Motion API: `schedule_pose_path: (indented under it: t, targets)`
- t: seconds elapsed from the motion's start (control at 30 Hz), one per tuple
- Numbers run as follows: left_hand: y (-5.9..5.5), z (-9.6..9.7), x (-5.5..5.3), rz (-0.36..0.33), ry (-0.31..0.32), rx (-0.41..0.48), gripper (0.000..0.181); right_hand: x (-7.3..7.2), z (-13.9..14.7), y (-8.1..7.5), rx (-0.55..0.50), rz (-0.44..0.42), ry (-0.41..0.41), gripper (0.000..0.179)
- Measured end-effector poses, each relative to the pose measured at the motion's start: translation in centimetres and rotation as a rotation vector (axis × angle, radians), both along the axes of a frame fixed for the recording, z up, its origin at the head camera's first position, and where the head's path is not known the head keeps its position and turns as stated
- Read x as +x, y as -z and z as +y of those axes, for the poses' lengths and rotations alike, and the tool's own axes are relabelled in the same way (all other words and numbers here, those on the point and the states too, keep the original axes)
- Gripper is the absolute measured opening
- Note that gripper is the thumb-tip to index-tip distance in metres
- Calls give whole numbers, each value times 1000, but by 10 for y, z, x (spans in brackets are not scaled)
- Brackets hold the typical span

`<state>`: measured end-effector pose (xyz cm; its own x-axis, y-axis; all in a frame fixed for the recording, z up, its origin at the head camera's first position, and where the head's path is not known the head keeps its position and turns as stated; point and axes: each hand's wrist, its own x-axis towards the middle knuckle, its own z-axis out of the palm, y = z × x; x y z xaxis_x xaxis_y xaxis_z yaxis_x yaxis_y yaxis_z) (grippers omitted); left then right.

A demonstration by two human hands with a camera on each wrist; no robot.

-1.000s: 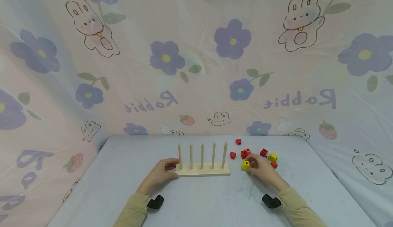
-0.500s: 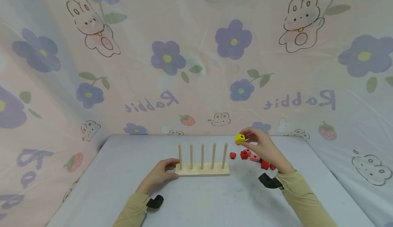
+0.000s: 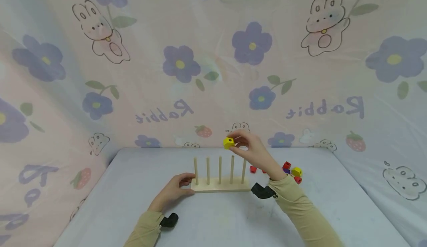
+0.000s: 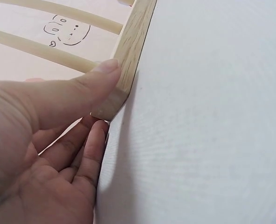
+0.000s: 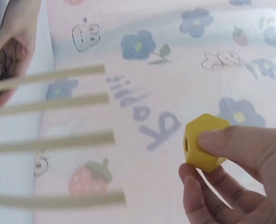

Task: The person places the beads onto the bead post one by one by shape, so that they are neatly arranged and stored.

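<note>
A pale wooden peg stand (image 3: 220,188) with several upright rods sits mid-table. My left hand (image 3: 175,187) grips its left end; in the left wrist view the thumb (image 4: 93,84) presses the base's long side while the fingers curl at the end. Above the stand's right half, in the air, my right hand (image 3: 251,148) pinches a yellow faceted bead (image 3: 228,143) between thumb and fingers. A hole shows in the bead's side in the right wrist view, where the bead (image 5: 205,142) is apart from the rod tips.
Right of the stand lie loose beads: a red bead (image 3: 253,169), another yellow bead (image 3: 296,171), a dark blue one (image 3: 287,171) and several reds, partly hidden behind my right forearm. A printed rabbit-and-flower cloth (image 3: 213,91) hangs behind the table.
My right hand has lifted the yellow bead from beside the loose beads, up and then left over the stand. The left hand keeps its place on the stand.
</note>
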<state>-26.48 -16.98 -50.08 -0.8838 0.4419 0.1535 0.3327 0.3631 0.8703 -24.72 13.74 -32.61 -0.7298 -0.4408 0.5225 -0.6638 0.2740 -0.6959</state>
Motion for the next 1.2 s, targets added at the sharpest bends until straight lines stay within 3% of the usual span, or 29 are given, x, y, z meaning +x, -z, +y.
schedule_pose_path:
  t: [0.1, 0.17, 0.23, 0.33, 0.73, 1.03, 1.2]
  targets:
    - [3, 0, 0, -20, 1, -4, 56, -7, -18, 14, 6, 4, -30, 33]
    - [12, -2, -5, -35, 6, 1, 57, -15, -28, 27, -2, 8, -47, 33]
    - [15, -1, -6, -47, 5, 15, 57, -22, -37, 39, -7, 14, -59, 33]
    - [17, -1, -7, -56, 5, 37, 57, -24, -50, 47, -14, 30, -63, 34]
    - [9, -4, -5, -24, -1, -33, 56, -19, -92, 60, 31, 142, 7, 35]
    - [9, -4, -6, -58, -17, 6, 56, -16, -105, 62, -18, 102, -1, 36]
    - [7, -2, -6, -46, -19, -22, 55, -20, -106, 66, -28, 87, -7, 38]
